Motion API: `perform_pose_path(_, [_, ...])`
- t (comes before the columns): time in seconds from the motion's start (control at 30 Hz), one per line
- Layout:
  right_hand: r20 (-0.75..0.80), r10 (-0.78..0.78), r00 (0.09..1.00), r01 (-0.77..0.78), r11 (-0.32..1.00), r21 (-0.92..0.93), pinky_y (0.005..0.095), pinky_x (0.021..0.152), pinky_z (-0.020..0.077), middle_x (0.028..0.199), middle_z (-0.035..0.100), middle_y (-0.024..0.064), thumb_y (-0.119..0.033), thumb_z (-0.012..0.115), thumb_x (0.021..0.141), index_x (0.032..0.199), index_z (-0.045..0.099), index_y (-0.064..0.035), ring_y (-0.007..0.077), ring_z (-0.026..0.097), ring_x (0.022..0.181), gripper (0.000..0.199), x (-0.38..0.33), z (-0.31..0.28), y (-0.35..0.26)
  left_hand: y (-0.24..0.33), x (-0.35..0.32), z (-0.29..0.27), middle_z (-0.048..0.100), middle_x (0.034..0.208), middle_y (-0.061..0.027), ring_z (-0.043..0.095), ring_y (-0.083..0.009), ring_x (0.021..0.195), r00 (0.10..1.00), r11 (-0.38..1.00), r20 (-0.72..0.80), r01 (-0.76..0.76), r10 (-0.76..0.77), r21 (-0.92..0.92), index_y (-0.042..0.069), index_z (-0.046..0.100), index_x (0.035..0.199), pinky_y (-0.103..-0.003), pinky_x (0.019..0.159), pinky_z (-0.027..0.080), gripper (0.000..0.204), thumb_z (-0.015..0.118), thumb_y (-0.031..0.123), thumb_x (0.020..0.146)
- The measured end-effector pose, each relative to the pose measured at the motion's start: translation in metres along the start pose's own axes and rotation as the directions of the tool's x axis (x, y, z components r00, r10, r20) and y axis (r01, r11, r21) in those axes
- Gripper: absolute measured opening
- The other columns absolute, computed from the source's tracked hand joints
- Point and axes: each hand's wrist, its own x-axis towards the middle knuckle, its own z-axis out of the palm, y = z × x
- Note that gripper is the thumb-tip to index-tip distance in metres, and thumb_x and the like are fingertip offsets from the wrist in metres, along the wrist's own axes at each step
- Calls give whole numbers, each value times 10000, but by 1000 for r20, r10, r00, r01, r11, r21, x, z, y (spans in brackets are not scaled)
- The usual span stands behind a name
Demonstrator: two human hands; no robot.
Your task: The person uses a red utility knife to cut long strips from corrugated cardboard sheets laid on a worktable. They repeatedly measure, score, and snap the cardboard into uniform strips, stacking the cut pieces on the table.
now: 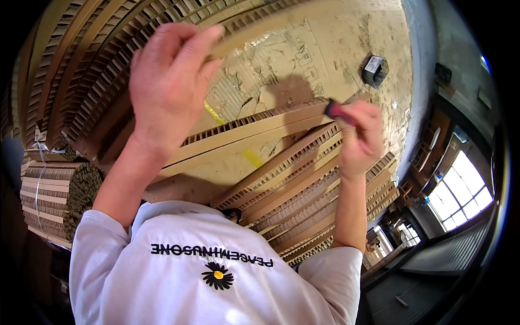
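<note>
Both hands are raised over stacked honeycomb cardboard strips. Left hand (170, 86) is up high w/ fingers curled narrow, thumb & fingertips pinching the end of a long cardboard strip (260, 24) that runs up and to the right across the top of the view. Right hand (360, 138) is closed in a fist round a small dark tool w/ a reddish body (335, 111); its tip pokes out toward the left, touching or just above the upper edge of another cardboard strip (254, 130) that slopes across the worn, paper-covered table (346, 32). More strips (303, 200) lie fanned in a pile below the right hand, near the person's white shirt (211, 265). Tied bundle of strips (57, 197) sits at the left, well apart from both hands. Small dark box (375, 70) rests on the table, up & right of the right hand. Windows (460, 192) show far right.
</note>
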Motion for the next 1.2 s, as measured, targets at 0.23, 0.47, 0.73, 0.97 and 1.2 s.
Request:
perform_pose_path(0.23, [244, -46, 969, 58, 997, -45, 323, 679, 505, 909, 669, 36, 80, 813, 709, 972, 776, -69, 216, 632, 791, 305, -29, 20, 11, 23, -90, 19, 601, 964, -61, 602, -258, 892, 908, 997, 419, 42, -10, -69, 64, 677, 962, -400, 758, 427, 231, 802, 66, 767])
perform_pose_path(0.47, [281, -167, 945, 200, 975, -92, 337, 655, 504, 905, 673, 44, 50, 826, 656, 958, 772, -91, 233, 633, 789, 338, -28, 26, 20, 17, -96, 27, 588, 916, -41, 593, -256, 865, 918, 995, 395, 14, 27, -101, 66, 665, 904, -397, 740, 409, 182, 793, 70, 774])
perform_pose_path(0.73, [282, -177, 943, 209, 974, -89, 341, 653, 513, 911, 675, 48, 40, 824, 640, 958, 764, -96, 248, 644, 802, 350, -28, 30, 26, 17, -93, 26, 591, 907, -37, 601, -252, 858, 916, 994, 402, 36, 10, -107, 75, 664, 893, -396, 734, 408, 148, 775, 66, 795])
perform_pose_path(0.97, [293, -178, 939, 217, 970, -107, 345, 647, 504, 907, 673, 49, 39, 822, 624, 949, 761, -93, 249, 639, 785, 356, -25, 32, 26, 16, -94, 27, 600, 905, -32, 606, -245, 855, 919, 991, 394, 63, -11, -118, 92, 664, 909, -395, 733, 408, 178, 795, 93, 788])
perform_pose_path(1.2, [303, -235, 924, 277, 955, -103, 350, 615, 474, 922, 679, 37, 30, 807, 614, 935, 756, -107, 246, 625, 751, 353, -21, 33, 31, 18, -88, 27, 591, 905, -41, 601, -252, 852, 899, 990, 436, 86, -28, -113, 84, 650, 912, -396, 732, 403, 168, 778, 80, 803])
